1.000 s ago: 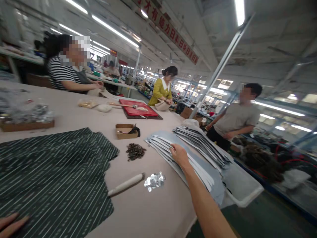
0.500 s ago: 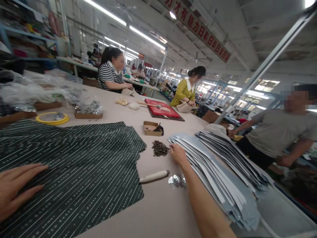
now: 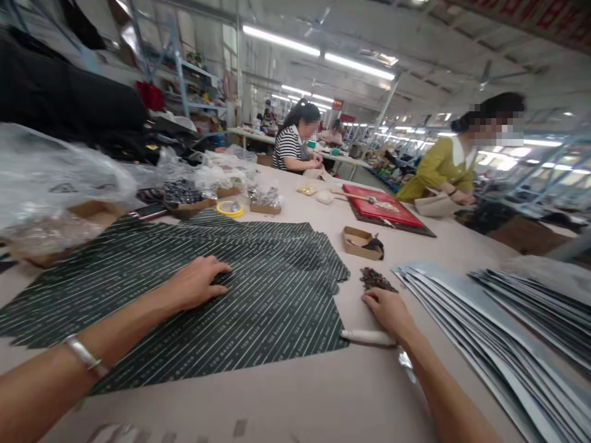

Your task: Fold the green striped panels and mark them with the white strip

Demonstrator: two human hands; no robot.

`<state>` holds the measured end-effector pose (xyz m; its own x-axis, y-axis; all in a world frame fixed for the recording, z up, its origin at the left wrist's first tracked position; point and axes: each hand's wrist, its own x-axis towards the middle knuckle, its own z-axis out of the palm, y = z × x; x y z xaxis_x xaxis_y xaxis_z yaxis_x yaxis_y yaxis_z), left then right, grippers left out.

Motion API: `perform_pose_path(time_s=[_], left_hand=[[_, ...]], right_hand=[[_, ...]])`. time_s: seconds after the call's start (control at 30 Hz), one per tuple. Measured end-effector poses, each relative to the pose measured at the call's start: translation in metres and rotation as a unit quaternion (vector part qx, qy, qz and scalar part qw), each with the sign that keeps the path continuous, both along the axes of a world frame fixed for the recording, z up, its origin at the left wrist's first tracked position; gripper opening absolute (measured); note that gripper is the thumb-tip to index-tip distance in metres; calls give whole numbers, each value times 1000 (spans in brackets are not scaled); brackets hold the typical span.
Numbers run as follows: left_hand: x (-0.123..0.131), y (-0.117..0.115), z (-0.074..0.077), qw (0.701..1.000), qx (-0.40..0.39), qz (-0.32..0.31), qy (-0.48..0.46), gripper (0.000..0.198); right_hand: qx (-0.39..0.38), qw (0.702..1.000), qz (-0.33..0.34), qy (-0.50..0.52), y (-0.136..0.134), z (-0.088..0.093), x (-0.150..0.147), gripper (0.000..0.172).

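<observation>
My left hand (image 3: 196, 284) rests flat on a stack of dark green striped fabric sheets (image 3: 258, 314), holding nothing, with a metal bangle (image 3: 83, 355) on its wrist. My right hand (image 3: 390, 312) lies on the beige table top (image 3: 295, 394), its fingers just above a white-handled tool (image 3: 367, 336). It holds nothing I can see. A small heap of dark brown pieces (image 3: 377, 280) sits just beyond those fingers. Silver discs (image 3: 406, 360) show only partly beside my right forearm. To the right lies a fanned stack of grey-blue strips (image 3: 489, 332).
A second strip stack (image 3: 540, 301) lies at far right. Ahead are a small cardboard tray (image 3: 362, 243) and a red board (image 3: 381, 206). Plastic bags (image 3: 50, 178), a yellow tape roll (image 3: 229, 209) and a phone (image 3: 146, 213) lie left. Two co-workers sit along the table.
The view has swung left. My left hand has moved onto the middle of the dark sheets, and my right hand has shifted towards the white handle, now partly covering the silver discs.
</observation>
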<state>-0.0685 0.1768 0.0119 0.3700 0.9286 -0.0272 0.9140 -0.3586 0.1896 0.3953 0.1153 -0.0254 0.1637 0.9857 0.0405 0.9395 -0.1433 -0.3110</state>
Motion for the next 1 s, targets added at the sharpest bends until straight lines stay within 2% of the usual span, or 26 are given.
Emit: perform_pose_path(time_s=[0.13, 0.27, 0.4, 0.5, 0.63, 0.73, 0.8, 0.93, 1.0], left_hand=[[1, -6, 2, 999, 27, 13, 11, 32], [6, -28, 3, 997, 71, 14, 2, 14], [-2, -48, -1, 998, 59, 34, -15, 20], [-16, -59, -1, 998, 15, 34, -49, 17], [-20, -80, 12, 993, -50, -10, -108, 19], [-5, -99, 24, 970, -154, -27, -188, 24], [12, -108, 24, 950, -222, -18, -220, 23], [45, -117, 10, 924, -312, -5, -220, 23], [58, -118, 2, 914, -345, -6, -215, 22]], right_hand=[[-28, 998, -40, 41, 3, 0, 12, 22], [-59, 990, -89, 95, 3, -6, 20, 26], [-59, 983, -106, 137, 5, -8, 21, 27], [-51, 978, -111, 171, 3, -6, 21, 26], [-16, 966, -128, 224, -5, -2, 20, 25], [40, 957, -142, 249, -11, 5, 18, 27], [89, 949, -144, 268, -17, 14, 16, 29], [165, 924, -117, 324, -42, 44, -1, 39], [170, 911, -70, 370, -64, 57, -22, 40]])
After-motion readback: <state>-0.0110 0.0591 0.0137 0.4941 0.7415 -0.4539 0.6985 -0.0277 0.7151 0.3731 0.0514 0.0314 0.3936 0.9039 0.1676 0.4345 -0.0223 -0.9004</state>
